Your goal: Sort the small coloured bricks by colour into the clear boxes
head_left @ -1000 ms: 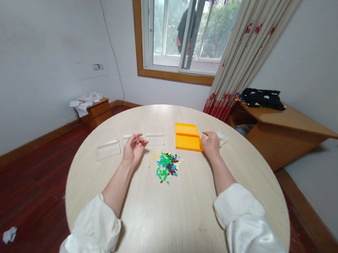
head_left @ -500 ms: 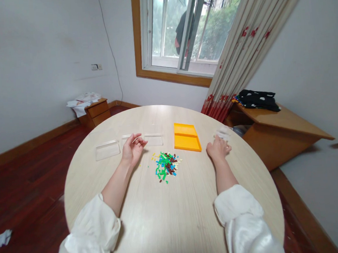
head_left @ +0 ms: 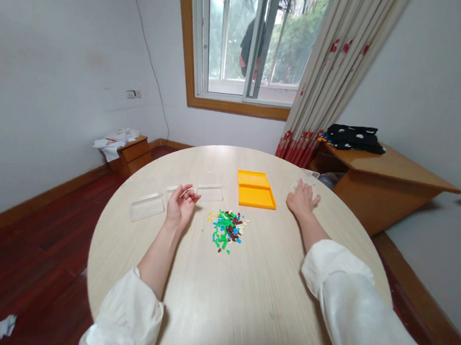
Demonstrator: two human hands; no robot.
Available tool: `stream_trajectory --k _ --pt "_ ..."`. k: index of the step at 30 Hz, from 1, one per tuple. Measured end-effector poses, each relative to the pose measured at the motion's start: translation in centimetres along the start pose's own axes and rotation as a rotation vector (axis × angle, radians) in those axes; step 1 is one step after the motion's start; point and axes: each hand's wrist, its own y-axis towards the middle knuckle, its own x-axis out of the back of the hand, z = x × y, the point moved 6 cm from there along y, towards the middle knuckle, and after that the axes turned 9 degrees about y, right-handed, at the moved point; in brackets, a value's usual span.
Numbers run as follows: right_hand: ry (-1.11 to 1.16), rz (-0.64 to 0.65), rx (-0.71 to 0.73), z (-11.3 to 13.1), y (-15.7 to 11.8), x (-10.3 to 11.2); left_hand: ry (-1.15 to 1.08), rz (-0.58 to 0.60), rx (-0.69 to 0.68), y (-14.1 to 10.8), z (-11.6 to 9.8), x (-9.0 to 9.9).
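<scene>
Seemingly little is done: the bricks [head_left: 225, 223] lie loose at mid-frame, none visible in the yellow tray [head_left: 255, 197]; my left hand's [head_left: 178, 208] fingers curl loosely, my right hand's [head_left: 301, 200] spread wide.

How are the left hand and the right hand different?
The left hand shows its palm; the right hand shows its back. The left hand curls; the right hand spreads out. The left hand is left of the orange tray, the right hand right of it. Both have white sleeves.
</scene>
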Motion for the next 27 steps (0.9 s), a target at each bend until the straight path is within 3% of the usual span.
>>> stream_trajectory --k 3,6,12,15,19,27 --pt "-0.029 -0.001 0.029 0.3 -0.3 0.2 0.010 0.006 -0.006 0.1 0.0 0.0" --pt "-0.076 -0.036 0.151 1.2 -1.6 0.8 0.029 0.000 -0.007 0.1 0.1 0.0" --pt "-0.004 0.079 0.316 2.0 -4.1 0.6 0.035 -0.014 -0.006 0.0 0.0 0.0" --pt "0.037 0.078 0.357 2.0 -4.8 0.6 0.037 -0.015 -0.007 0.0 0.0 -0.1" --pt "0.069 0.074 0.361 2.1 -5.1 0.9 0.042 -0.008 -0.013 0.1 0.0 -0.1" --pt "0.087 0.046 0.212 1.6 -4.7 1.5 0.024 -0.011 -0.002 -0.1 0.0 -0.2"
